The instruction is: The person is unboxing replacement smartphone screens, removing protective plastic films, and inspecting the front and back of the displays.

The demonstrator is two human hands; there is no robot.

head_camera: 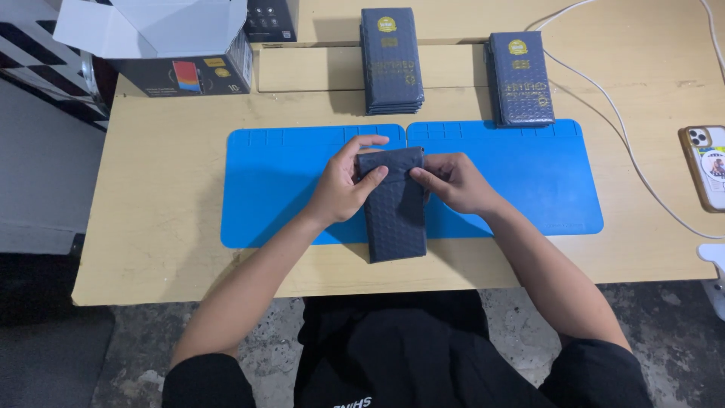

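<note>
Dark pouch (pixel 394 215) between left hand (pixel 343 189) and right hand (pixel 453 181).

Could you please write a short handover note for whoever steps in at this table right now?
Left hand: fingers gripping the top left of the dark padded pouch.
Right hand: fingers pinching the pouch's top right edge.
The pouch lies upright across the seam of the two blue mats, its lower end on the wooden table.
Done, by the look of it: two stacks of dark packets at the back, the taller left stack and the right stack.
Left: the pouch in hand, its top flap apparently not yet closed.
An open box sits far left, a phone at the right edge.
</note>
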